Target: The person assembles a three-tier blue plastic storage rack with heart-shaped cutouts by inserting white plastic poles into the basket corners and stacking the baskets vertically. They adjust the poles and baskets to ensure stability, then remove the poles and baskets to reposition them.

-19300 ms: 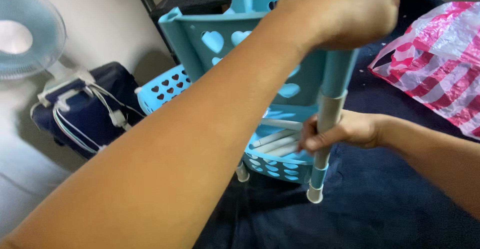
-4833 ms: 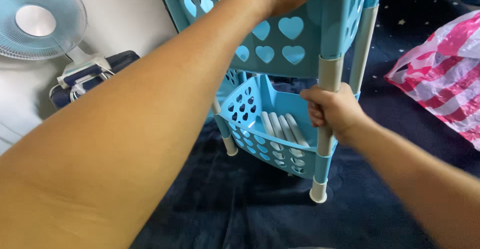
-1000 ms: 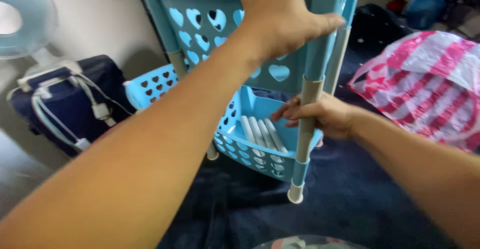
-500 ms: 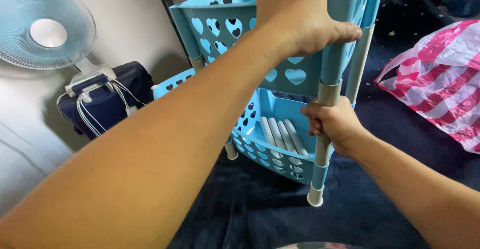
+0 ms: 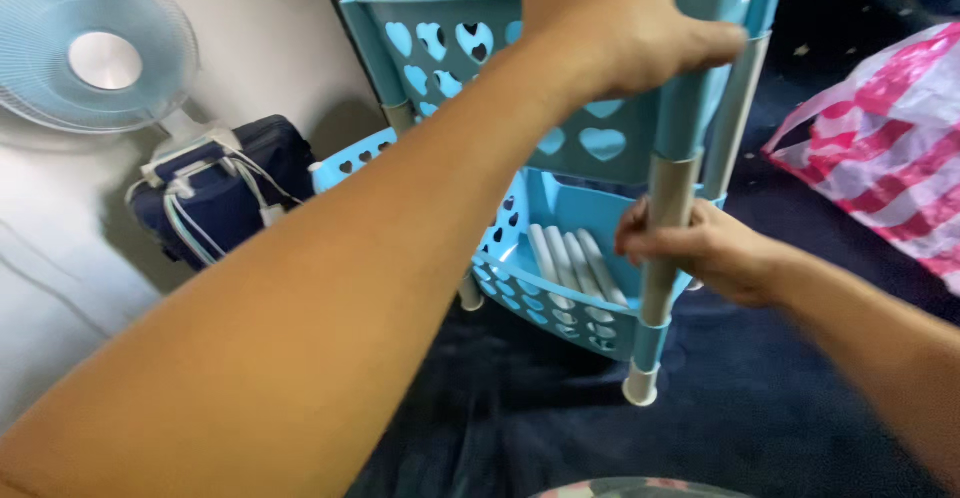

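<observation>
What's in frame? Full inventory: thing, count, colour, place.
upper basket: 1, light blue with heart cut-outs, top centre
lower basket: 1, light blue, under the upper one
loose basket: 1, light blue, on the floor behind the rack
corner post: 1, grey tube between the baskets, front right
spare tubes: about 4, pale grey, lying in the lower basket
fan: 1, pale blue, top left
bag: 1, navy with white cords, below the fan
plastic bag: 1, pink and white stripes, right
carpet: 1, dark navy, floor
left hand: on the upper basket's rim
right hand: grip around the corner post
</observation>
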